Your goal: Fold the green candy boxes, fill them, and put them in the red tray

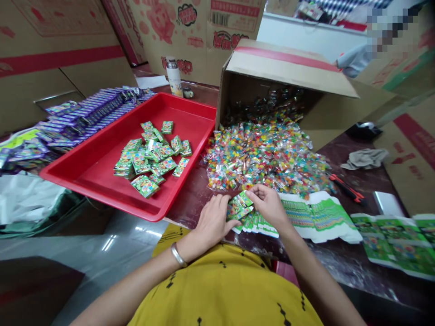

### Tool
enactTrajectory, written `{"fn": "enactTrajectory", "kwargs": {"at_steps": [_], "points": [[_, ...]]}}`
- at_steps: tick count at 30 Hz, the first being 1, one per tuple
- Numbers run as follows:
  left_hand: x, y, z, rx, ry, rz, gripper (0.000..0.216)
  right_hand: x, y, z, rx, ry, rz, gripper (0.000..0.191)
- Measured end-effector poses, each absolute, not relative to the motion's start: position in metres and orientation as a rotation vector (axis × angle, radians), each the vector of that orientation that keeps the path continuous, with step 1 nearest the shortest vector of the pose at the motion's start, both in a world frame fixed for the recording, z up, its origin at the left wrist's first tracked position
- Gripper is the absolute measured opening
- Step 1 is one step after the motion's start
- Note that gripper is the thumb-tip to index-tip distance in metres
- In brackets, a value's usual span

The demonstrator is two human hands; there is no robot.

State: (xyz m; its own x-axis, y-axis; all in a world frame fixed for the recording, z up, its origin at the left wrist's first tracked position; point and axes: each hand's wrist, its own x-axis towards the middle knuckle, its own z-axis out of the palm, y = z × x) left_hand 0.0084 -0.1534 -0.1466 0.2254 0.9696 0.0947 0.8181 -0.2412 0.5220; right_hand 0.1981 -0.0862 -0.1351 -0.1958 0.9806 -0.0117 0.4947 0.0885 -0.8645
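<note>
My left hand point(212, 219) rests at the table's front edge, thumb and fingers closed around a small green printed carton point(239, 203). At the carton's upper right corner, my right hand point(270, 206) pinches its end; the exact fold under the fingertips is hidden. Another green carton seems to lie against it, but I cannot tell them fully apart. Flat, unfolded green cartons point(316, 215) lie overlapped in a row under and beyond my right wrist. Just behind my hands spreads a heap of small clear bags of colourful candy point(261, 154), spilling from a cardboard box point(285, 65) tipped on its side.
Left of my hands, a red tray point(91, 160) holds several filled-out green cartons point(146, 156). Purple packs point(91, 111) are stacked beyond it. A bottle point(174, 79) stands behind. A red-and-black cutter point(348, 188), a cloth point(365, 158) and green printed sheets point(397, 244) lie right.
</note>
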Motion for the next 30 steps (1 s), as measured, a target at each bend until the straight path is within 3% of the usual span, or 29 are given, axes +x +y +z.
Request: {"fn": "enactTrajectory", "kwargs": {"at_steps": [2, 5, 11, 18, 24, 30], "points": [[0.008, -0.155, -0.142, 2.093, 1.6, 0.726, 0.064, 0.195, -0.086, -0.129, -1.362, -1.561, 1.254, 0.03], [0.003, -0.151, -0.132, 1.819, 1.421, 0.932, 0.061, 0.189, -0.092, -0.12, -1.214, -1.452, 1.329, 0.03], [-0.017, -0.142, -0.116, 1.002, 0.836, 0.935, 0.056, 0.181, -0.109, -0.109, -0.916, -1.739, 1.446, 0.041], [-0.025, -0.152, -0.114, 0.956, 0.749, 0.795, 0.044, 0.188, -0.098, -0.079, -0.984, -2.021, 1.627, 0.022], [-0.016, -0.15, -0.114, 0.802, 0.781, 1.042, 0.034, 0.179, -0.101, -0.085, -1.091, -1.645, 1.24, 0.033], [-0.001, -0.154, -0.123, 0.82, 1.056, 1.33, 0.026, 0.153, -0.12, -0.113, -1.213, -1.549, 1.106, 0.022]]}}
